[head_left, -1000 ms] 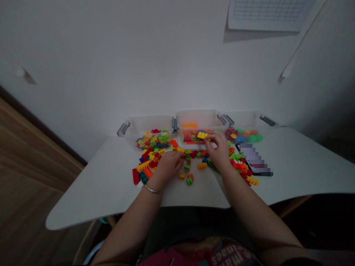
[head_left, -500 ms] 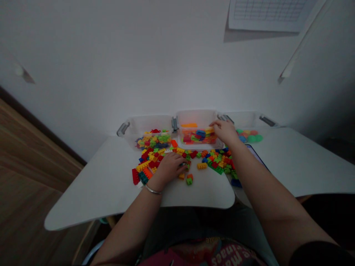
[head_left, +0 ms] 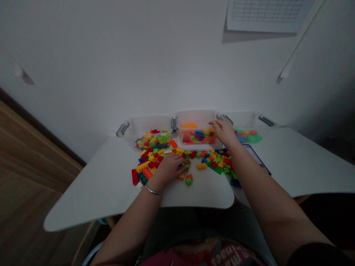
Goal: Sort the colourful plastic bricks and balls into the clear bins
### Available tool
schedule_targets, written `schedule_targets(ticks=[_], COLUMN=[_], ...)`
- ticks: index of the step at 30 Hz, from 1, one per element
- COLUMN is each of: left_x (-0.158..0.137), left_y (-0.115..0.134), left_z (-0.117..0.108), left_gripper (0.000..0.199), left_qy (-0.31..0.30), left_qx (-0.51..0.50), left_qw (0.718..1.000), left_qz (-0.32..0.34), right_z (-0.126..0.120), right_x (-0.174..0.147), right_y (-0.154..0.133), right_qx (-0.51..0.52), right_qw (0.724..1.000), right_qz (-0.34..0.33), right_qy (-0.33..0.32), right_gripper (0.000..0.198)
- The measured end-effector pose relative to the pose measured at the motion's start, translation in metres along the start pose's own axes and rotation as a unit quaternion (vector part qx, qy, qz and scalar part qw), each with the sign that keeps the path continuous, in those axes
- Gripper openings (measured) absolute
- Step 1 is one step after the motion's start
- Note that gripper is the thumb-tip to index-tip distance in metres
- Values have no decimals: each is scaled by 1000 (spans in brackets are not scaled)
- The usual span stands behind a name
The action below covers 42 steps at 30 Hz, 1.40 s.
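My left hand (head_left: 171, 168) rests low over the brick pile, fingers loosely curved and thumb apart. Its fingertips reach small green bricks (head_left: 188, 166); whether they touch is unclear. My right hand (head_left: 224, 132) hovers at the right front rim of the middle clear bin (head_left: 196, 115), fingers stretched out and nothing visible in them. Inside that bin lie red, blue, yellow, orange and green bricks (head_left: 198, 136). Loose toy bricks (head_left: 219, 159) of many colours spread across the table. A yellow brick (head_left: 201, 166) and an orange-and-green brick pair (head_left: 189, 180) lie nearer to me.
A left clear bin (head_left: 151, 121) contains small coloured pieces. The right clear bin (head_left: 245, 117) has round green, orange and blue pieces behind its wall. A phone (head_left: 256, 158) lies beside my right forearm on the white table (head_left: 294, 166). The wall stands directly behind the bins.
My right hand's fingers have lifted and straightened slightly at the middle bin's rim. More of the phone shows beside the forearm. My left hand has stayed nearly still.
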<state>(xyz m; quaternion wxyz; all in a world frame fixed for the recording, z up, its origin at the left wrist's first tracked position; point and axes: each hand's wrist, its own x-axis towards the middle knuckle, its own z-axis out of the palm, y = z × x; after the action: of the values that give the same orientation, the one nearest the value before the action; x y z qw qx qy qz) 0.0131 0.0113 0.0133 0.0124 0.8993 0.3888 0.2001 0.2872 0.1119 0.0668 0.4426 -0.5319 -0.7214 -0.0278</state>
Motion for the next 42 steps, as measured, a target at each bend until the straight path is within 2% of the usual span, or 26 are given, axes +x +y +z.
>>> schedule_targets(ticks=[5,7,11,14,17,23,30,33,36,42], left_x=[4,6,10,12,13,14,13,12,12,9], left_y=[0,1,5,7,7,6,6,6,6,4], left_z=[2,2,0,-2,-2,-2,-3,-3,-3,-6], left_gripper=[17,16,16,15,15,15,10,12,15,24], left_qy=[-2,6,43,70,88,90,78,79,95,93], left_qx=[0,0,7,7,-1,-4,-9,-11,-3,40], left_qw=[1000,999,996,992,989,990,991,991,988,983], left_qz=[-21,-32,-76,-101,-115,-109,-107,-104,-118,-155], right_z=[-8,-8,7,23,37,43,43,44,43,22], right_x=[-19,-34,-70,-94,-109,-113,-113,-115,-114,-85], right_y=[-19,-32,-61,-75,-80,-75,-72,-71,-69,-58], right_qx=[114,143,193,174,139,94,121,116,116,144], right_qw=[980,974,978,984,987,985,978,980,985,989], right_qz=[46,45,8,-23,-41,-47,-68,-58,-49,-14], right_qy=[154,169,78,-16,-71,-137,-157,-149,-114,30], right_gripper=[34,29,21,20,21,17,18,17,21,25])
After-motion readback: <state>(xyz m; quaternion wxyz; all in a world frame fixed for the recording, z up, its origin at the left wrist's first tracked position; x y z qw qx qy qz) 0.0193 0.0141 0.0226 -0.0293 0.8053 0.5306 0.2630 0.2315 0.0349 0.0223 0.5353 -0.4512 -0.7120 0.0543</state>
